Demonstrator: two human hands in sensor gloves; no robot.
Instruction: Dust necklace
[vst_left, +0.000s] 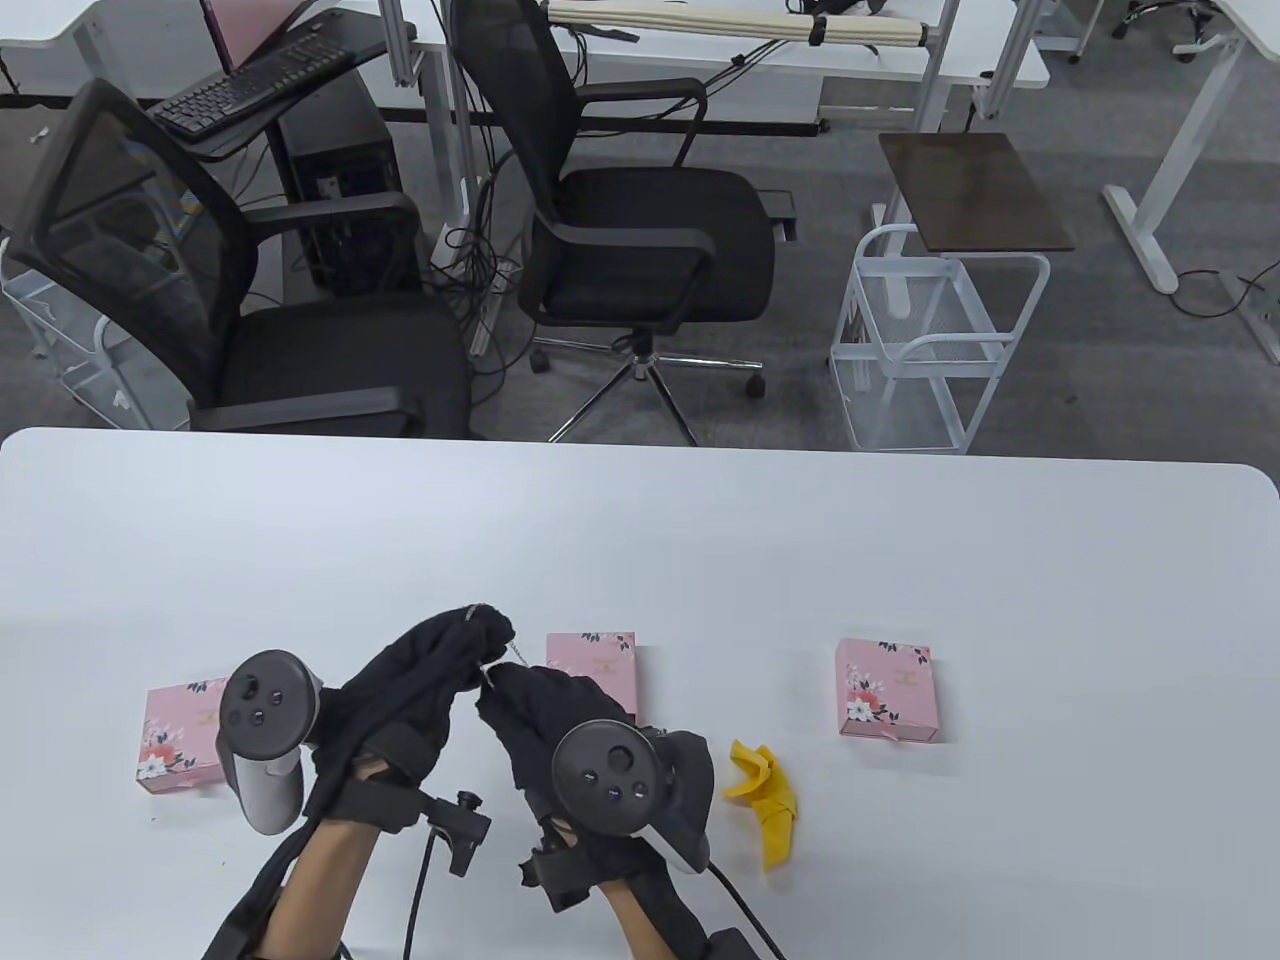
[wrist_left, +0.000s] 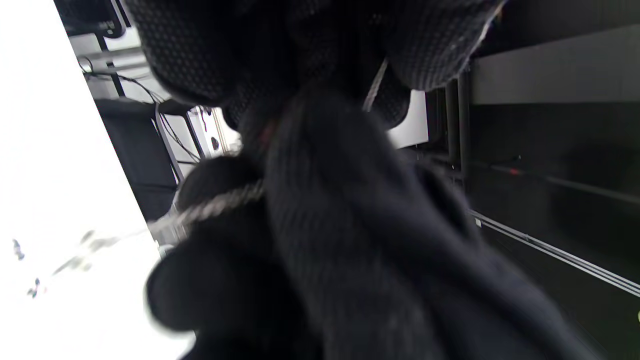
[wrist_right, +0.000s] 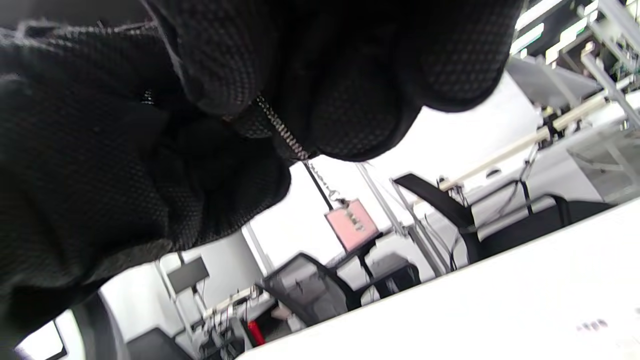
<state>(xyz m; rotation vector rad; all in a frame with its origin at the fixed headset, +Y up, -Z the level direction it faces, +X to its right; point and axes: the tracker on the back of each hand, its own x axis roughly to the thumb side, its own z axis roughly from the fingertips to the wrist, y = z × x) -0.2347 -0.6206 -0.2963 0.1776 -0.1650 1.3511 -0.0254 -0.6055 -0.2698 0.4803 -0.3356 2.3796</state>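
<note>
A thin silver necklace chain (vst_left: 512, 655) is stretched between my two black-gloved hands just above the white table (vst_left: 640, 540). My left hand (vst_left: 482, 628) pinches one part of the chain with curled fingers. My right hand (vst_left: 500, 688) pinches it just below and to the right. In the right wrist view the chain (wrist_right: 284, 134) comes out from between the fingertips (wrist_right: 225, 75), and its end hangs free. The left wrist view shows the chain (wrist_left: 220, 202) blurred across dark glove fabric. A crumpled yellow cloth (vst_left: 765, 795) lies on the table to the right of my right hand, untouched.
Three pink floral boxes lie on the table: one at the left (vst_left: 180, 735), one just behind my hands (vst_left: 595, 665), one at the right (vst_left: 888, 690). Beyond the far edge stand two black office chairs (vst_left: 620, 220) and a white wire cart (vst_left: 930, 340).
</note>
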